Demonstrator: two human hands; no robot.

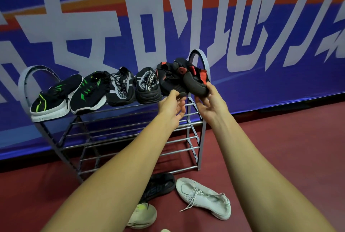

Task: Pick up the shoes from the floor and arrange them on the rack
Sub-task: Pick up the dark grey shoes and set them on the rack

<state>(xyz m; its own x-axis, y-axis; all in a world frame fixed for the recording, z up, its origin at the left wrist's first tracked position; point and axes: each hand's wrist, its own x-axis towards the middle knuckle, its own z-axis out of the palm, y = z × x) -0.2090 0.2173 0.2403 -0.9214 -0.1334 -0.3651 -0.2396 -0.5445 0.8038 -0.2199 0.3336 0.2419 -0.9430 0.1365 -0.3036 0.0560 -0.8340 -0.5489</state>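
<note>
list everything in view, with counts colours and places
shoe rack: 1, grey metal, against the banner
black-green shoes: 2, white soles, top shelf left
black-grey shoes: 2, top shelf middle
black-red shoes: 2, top shelf right end
white shoe: 1, floor, before rack
black shoe: 1, floor, left of white one
pale yellow shoe: 1, floor, partly hidden
banner: 1, blue, white characters, behind rack
floor: dark red
left hand: open, fingers by a black-red shoe's toe
right hand: grips rightmost black-red shoe's toe
</note>
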